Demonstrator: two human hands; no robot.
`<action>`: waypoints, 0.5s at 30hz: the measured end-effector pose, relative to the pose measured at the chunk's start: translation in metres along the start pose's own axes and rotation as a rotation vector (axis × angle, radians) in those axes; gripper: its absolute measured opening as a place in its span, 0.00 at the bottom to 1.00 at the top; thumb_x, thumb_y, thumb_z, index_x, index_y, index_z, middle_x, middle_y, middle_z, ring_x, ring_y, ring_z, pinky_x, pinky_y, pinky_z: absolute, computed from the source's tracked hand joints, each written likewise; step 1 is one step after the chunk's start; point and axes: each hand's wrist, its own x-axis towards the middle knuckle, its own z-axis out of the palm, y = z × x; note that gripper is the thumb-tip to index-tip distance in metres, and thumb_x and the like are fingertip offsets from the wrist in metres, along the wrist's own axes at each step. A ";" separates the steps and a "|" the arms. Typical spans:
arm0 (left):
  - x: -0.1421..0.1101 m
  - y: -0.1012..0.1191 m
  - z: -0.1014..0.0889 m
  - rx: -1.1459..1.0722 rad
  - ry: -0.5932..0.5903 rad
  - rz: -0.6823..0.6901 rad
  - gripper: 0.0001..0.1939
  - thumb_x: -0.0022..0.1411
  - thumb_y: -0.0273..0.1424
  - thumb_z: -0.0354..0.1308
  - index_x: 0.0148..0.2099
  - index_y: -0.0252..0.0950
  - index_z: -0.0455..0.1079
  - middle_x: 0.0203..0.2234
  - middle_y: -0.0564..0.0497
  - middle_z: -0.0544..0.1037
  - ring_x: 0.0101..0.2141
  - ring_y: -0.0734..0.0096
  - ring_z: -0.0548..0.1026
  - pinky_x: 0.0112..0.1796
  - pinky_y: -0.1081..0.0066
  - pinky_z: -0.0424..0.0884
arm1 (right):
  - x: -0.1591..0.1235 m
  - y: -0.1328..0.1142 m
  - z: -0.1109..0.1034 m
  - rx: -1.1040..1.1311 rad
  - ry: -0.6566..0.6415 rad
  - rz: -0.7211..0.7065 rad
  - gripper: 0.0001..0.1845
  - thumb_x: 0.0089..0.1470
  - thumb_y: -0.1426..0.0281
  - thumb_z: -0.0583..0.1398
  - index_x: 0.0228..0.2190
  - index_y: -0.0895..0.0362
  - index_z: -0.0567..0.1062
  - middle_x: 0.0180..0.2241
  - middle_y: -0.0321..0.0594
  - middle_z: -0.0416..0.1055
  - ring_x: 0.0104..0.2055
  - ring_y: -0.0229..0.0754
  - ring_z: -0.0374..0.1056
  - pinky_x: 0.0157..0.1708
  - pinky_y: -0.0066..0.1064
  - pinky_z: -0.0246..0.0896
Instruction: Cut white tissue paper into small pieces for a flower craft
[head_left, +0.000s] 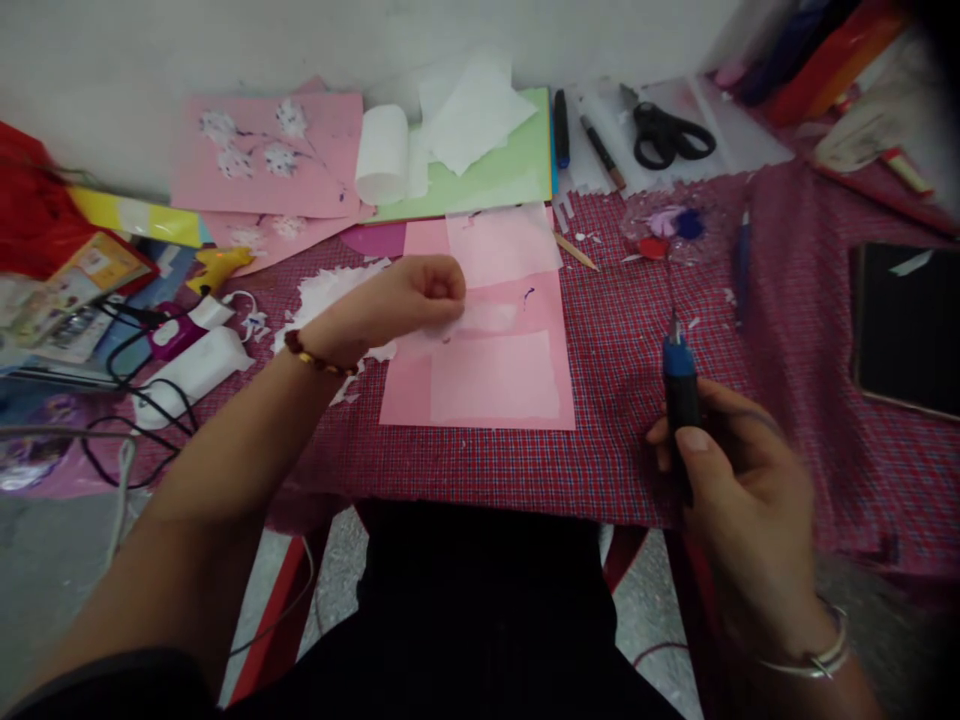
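My left hand (429, 292) hovers over or rests on a pink sheet (405, 400), fingers curled shut. Whether anything is in them is hidden. Beside its fingertips lies a pale translucent strip (491, 318). The pink sheet carries thin whitish paper pieces (495, 380) and a small dark blue mark (529, 294). At the right, my right hand (739, 470) is closed around a blue-and-black pen-shaped tool (681, 385), its thin metallic tip pointing away from me. The tool's exact kind is unclear. Torn white paper (330, 290) lies behind my left wrist.
At the back are a pink card with white flowers (259, 180), a white roll (381, 160), green paper (480, 185), black scissors (667, 135) and pens. A white power strip (195, 375) with cables lies left; a dark tablet-like slab (907, 325) lies right.
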 end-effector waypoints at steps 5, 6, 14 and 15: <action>0.026 -0.018 -0.031 0.035 0.106 -0.036 0.03 0.62 0.28 0.53 0.39 0.34 0.66 0.25 0.53 0.71 0.25 0.79 0.67 0.29 0.72 0.63 | 0.001 -0.002 -0.001 0.035 -0.055 -0.031 0.18 0.52 0.63 0.67 0.46 0.49 0.80 0.34 0.39 0.76 0.42 0.49 0.74 0.50 0.52 0.70; 0.032 -0.022 -0.036 0.057 0.137 -0.045 0.04 0.63 0.27 0.53 0.40 0.33 0.67 0.25 0.53 0.71 0.26 0.78 0.67 0.30 0.72 0.63 | 0.001 -0.002 -0.001 0.046 -0.060 -0.027 0.18 0.52 0.64 0.67 0.46 0.49 0.80 0.34 0.39 0.76 0.43 0.50 0.75 0.52 0.53 0.69; 0.016 -0.002 -0.011 0.680 0.345 0.121 0.13 0.68 0.31 0.52 0.51 0.35 0.70 0.48 0.44 0.74 0.50 0.61 0.69 0.53 0.60 0.66 | 0.002 -0.002 -0.002 0.029 -0.055 -0.046 0.16 0.53 0.65 0.66 0.45 0.50 0.80 0.38 0.40 0.76 0.50 0.52 0.73 0.56 0.55 0.66; 0.003 0.008 0.002 0.687 0.305 0.189 0.12 0.68 0.30 0.51 0.51 0.35 0.70 0.47 0.42 0.75 0.49 0.60 0.71 0.51 0.61 0.67 | 0.002 -0.001 -0.002 0.026 -0.057 -0.050 0.16 0.53 0.64 0.66 0.45 0.50 0.80 0.38 0.41 0.76 0.50 0.52 0.73 0.56 0.56 0.65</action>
